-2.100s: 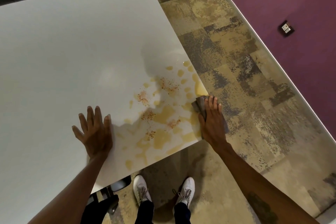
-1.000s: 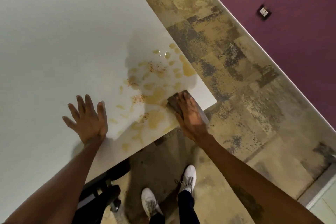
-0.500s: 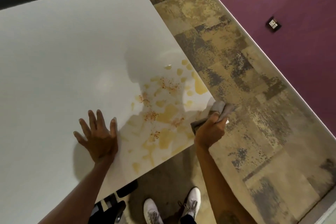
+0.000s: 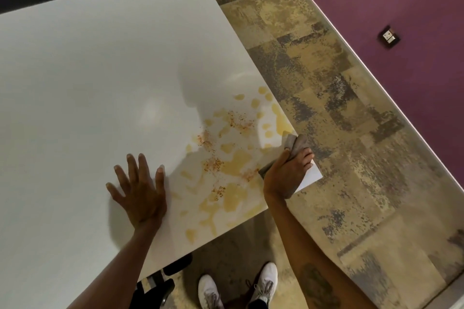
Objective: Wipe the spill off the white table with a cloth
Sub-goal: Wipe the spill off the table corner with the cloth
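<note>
A yellow spill (image 4: 234, 163) with reddish specks spreads over the near right corner of the white table (image 4: 100, 83). My right hand (image 4: 286, 173) hovers at that corner, fingers closed on a bunched grey-brown cloth (image 4: 293, 144) that sticks up past the fingers beside the spill's right edge. My left hand (image 4: 140, 188) lies flat on the table with fingers spread, just left of the spill and holding nothing.
Mottled tan and grey floor (image 4: 351, 133) lies right of the table, ending at a purple wall with a socket (image 4: 389, 37). My white shoes (image 4: 266, 281) stand below the table edge, near a dark chair base (image 4: 160, 281).
My right hand went from pressing the cloth flat on the table corner to lifting it bunched in a fist at the corner. The left hand stays flat; the spill looks much the same.
</note>
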`<control>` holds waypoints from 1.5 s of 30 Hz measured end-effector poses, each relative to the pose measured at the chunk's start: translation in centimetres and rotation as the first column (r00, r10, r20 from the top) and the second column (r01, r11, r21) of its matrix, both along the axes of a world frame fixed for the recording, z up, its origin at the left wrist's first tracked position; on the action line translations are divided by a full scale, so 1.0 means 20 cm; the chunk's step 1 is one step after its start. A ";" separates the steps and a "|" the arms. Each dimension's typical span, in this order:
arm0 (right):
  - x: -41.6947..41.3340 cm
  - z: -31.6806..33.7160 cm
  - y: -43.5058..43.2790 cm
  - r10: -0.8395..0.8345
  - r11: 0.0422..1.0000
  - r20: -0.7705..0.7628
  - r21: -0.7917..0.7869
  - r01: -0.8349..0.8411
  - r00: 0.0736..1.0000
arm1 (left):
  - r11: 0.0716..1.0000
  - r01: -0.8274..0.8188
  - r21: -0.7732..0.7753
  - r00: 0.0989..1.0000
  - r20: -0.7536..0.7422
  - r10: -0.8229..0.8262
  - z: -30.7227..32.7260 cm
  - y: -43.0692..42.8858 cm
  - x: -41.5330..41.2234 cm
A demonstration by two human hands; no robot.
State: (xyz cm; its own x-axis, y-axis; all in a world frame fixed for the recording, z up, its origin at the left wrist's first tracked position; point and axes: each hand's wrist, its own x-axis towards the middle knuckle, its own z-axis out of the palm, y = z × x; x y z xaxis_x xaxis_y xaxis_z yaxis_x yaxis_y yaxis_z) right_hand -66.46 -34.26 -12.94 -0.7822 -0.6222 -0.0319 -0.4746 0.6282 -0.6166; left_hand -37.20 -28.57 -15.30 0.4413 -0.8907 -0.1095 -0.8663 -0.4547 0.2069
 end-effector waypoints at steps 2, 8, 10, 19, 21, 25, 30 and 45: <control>0.01 0.00 -0.03 0.009 1.000 -0.019 0.004 -0.009 1.000 | 1.000 -0.002 -0.007 1.000 -0.009 0.002 -0.01 0.00 0.01; 0.00 -0.01 -0.23 0.034 0.999 -0.001 -0.009 -0.034 0.999 | 1.000 0.010 0.009 1.000 0.018 -0.011 -0.02 -0.01 0.01; -0.02 -0.02 -0.32 0.061 0.997 0.018 -0.053 -0.060 0.998 | 1.000 0.015 0.015 1.000 0.021 -0.015 -0.03 -0.01 0.01; -0.02 -0.04 -0.78 0.382 0.922 0.028 -0.074 -0.379 0.924 | 1.000 0.015 0.021 0.999 0.042 -0.016 -0.03 -0.01 0.01; -0.02 -0.04 -0.88 0.496 0.868 0.056 -0.066 -0.493 0.866 | 1.000 0.014 0.019 0.999 0.033 -0.015 -0.03 -0.02 0.02; -0.03 -0.01 -1.03 0.679 0.734 0.087 -0.054 -0.677 0.729 | 1.000 0.009 0.022 1.000 0.018 -0.010 -0.02 -0.03 0.01; -0.06 0.02 -1.07 0.808 0.588 0.085 -0.075 -0.805 0.583 | 1.000 0.007 0.023 1.000 0.018 -0.008 -0.03 -0.03 0.03; -0.13 0.04 -0.78 0.954 0.255 0.190 -0.095 -0.962 0.234 | 0.999 0.018 -0.029 0.995 0.100 -0.015 -0.04 -0.01 0.02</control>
